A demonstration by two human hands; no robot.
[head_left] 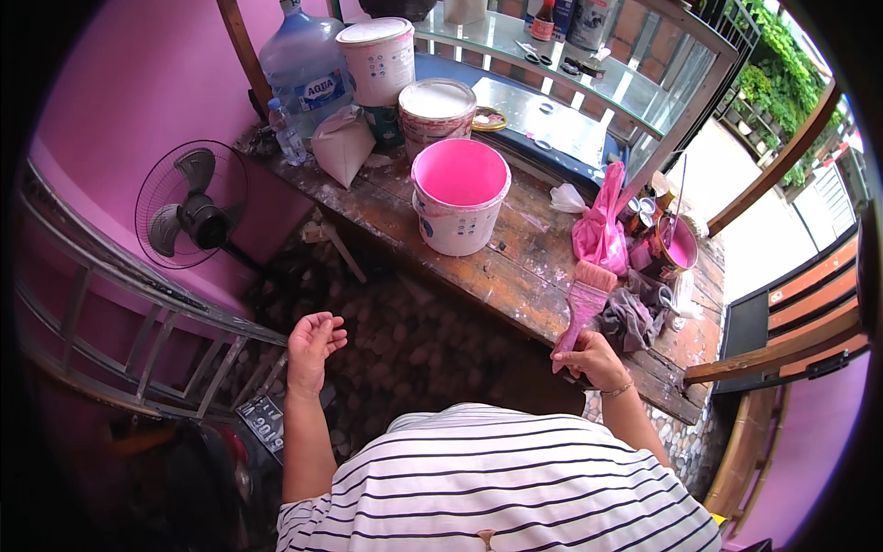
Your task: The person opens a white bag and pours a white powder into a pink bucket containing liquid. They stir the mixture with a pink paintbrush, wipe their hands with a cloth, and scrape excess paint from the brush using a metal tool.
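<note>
Right hand clenched round brush handle, bristles up, pink-stained, over bench edge. Left hand empty, fingers loosely curled, palm up, over pebble floor, well apart from brush. Bucket w/ pink paint on bench, left of brush. Pink bag & small paint can just beyond brush; grey rag beside right hand.

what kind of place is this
Likely a home porch or yard corner being painted pink: a paint-spattered wooden bench holds an open bucket of pink paint, the right hand grips a pink-stained brush, and a ladder leans nearby.
</note>
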